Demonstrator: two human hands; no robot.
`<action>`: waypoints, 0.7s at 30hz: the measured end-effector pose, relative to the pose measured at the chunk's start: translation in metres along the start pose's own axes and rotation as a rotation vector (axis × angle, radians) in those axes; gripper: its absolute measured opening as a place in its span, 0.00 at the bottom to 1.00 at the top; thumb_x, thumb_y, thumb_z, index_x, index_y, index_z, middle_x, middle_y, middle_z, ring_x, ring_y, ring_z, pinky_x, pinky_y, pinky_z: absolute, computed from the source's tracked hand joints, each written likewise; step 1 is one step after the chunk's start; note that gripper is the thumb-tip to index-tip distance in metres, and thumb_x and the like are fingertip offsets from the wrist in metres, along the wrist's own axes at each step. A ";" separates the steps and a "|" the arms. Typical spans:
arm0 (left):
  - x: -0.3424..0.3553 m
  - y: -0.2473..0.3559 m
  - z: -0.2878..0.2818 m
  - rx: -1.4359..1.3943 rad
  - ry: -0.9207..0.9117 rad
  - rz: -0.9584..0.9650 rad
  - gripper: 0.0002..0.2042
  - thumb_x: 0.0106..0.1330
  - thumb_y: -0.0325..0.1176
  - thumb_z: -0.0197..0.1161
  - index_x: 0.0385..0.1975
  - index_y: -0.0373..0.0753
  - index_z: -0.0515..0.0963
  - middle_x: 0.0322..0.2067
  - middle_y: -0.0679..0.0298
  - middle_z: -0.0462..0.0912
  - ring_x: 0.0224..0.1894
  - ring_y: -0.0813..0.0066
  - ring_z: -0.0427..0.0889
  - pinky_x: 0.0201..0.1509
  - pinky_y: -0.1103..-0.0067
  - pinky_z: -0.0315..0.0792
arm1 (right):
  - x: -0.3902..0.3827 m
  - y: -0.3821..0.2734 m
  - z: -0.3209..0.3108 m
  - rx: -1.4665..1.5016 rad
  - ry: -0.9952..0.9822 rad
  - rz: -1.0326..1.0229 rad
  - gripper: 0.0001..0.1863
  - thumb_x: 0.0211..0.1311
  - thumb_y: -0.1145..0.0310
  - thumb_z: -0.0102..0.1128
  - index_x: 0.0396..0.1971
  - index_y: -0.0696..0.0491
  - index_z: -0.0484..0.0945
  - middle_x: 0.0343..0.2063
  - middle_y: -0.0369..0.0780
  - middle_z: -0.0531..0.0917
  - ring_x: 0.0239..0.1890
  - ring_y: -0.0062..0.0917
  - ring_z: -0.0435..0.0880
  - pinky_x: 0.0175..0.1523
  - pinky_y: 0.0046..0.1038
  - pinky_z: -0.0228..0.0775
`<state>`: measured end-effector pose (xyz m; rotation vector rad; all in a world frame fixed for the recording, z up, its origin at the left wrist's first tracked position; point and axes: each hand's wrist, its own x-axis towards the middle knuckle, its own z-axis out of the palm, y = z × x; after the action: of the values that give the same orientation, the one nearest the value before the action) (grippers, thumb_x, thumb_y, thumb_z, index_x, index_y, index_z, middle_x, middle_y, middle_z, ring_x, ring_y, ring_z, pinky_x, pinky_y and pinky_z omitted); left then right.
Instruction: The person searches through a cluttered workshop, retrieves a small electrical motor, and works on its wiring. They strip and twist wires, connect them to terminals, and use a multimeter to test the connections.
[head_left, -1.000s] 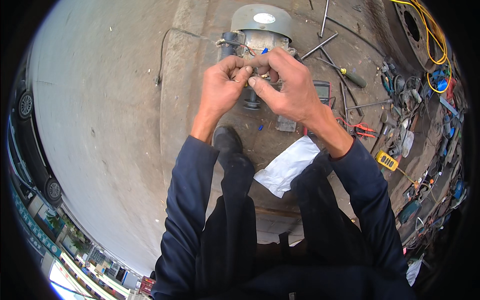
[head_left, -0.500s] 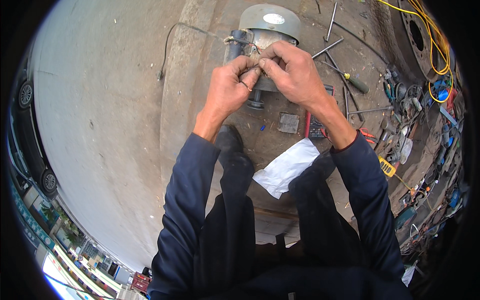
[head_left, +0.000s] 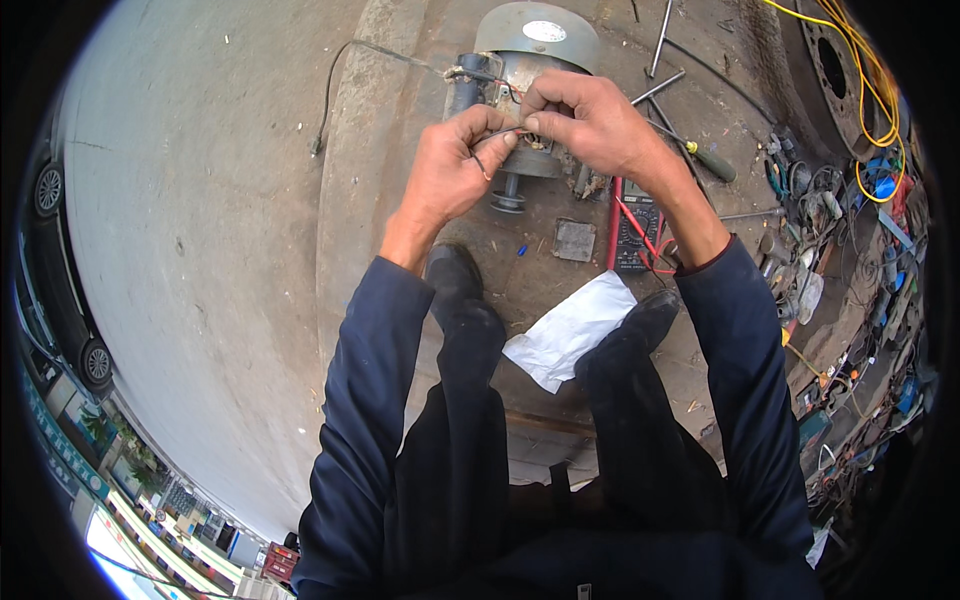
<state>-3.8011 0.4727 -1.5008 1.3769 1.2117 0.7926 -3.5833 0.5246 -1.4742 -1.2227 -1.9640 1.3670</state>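
My left hand (head_left: 458, 170) pinches a thin dark wire (head_left: 480, 163) near the electric motor (head_left: 537, 35), with a short stretch of it looping over the thumb. My right hand (head_left: 590, 125) is closed beside it, thumb and forefinger pinched on the same wire, just right of the left fingertips. The motor has a grey rounded cover, a dark cylinder (head_left: 466, 88) at its left with wires, and a pulley (head_left: 508, 200) on a shaft below. A red-edged multimeter (head_left: 632, 243) with leads lies right of a square metal piece (head_left: 575, 240). The exact wire end is too small to make out.
A white paper (head_left: 568, 332) lies between my boots. Metal wrenches (head_left: 662, 85), a screwdriver (head_left: 710, 160), a yellow hose (head_left: 880, 120) and piled scrap (head_left: 880, 300) fill the right side. A cable with plug (head_left: 316, 146) lies left; a dark car (head_left: 65, 290) stands at the far left.
My right hand has shifted up and right, both pinches staying close together on the wire. The left thumb has drawn slightly back. More of the multimeter and the motor's lower part now shows.
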 end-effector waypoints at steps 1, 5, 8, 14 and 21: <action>0.000 0.000 0.000 -0.004 0.005 -0.003 0.08 0.75 0.31 0.67 0.44 0.31 0.83 0.31 0.70 0.85 0.35 0.86 0.77 0.39 0.83 0.74 | -0.003 0.001 0.002 -0.022 0.024 -0.041 0.07 0.61 0.72 0.66 0.37 0.59 0.82 0.29 0.43 0.81 0.33 0.34 0.81 0.41 0.35 0.73; -0.001 -0.001 0.006 -0.095 0.048 -0.034 0.08 0.74 0.31 0.68 0.43 0.31 0.83 0.30 0.71 0.84 0.33 0.86 0.76 0.38 0.84 0.73 | -0.015 0.003 0.016 -0.120 0.158 -0.198 0.06 0.63 0.75 0.64 0.38 0.58 0.80 0.33 0.45 0.79 0.37 0.44 0.81 0.43 0.39 0.73; -0.001 -0.001 0.008 -0.103 0.076 -0.040 0.08 0.74 0.30 0.68 0.43 0.31 0.83 0.30 0.71 0.83 0.33 0.86 0.76 0.38 0.84 0.72 | -0.022 0.000 0.024 -0.144 0.243 -0.250 0.05 0.64 0.76 0.64 0.39 0.57 0.79 0.33 0.46 0.78 0.38 0.47 0.81 0.43 0.41 0.74; -0.001 -0.002 0.009 -0.103 0.079 -0.068 0.07 0.74 0.28 0.67 0.43 0.31 0.83 0.32 0.70 0.85 0.35 0.86 0.78 0.39 0.84 0.73 | -0.029 -0.005 0.023 -0.228 0.237 -0.239 0.06 0.64 0.74 0.66 0.38 0.58 0.80 0.33 0.46 0.79 0.37 0.48 0.82 0.41 0.42 0.75; -0.004 0.005 0.007 0.040 0.086 0.005 0.06 0.72 0.27 0.69 0.44 0.32 0.85 0.33 0.67 0.87 0.37 0.84 0.81 0.42 0.81 0.77 | -0.027 -0.015 0.031 -0.036 0.289 0.079 0.09 0.63 0.68 0.66 0.34 0.59 0.84 0.29 0.47 0.85 0.32 0.42 0.86 0.40 0.40 0.76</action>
<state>-3.7943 0.4669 -1.4962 1.3906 1.2971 0.8423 -3.5993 0.4843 -1.4697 -1.4392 -1.7622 1.1216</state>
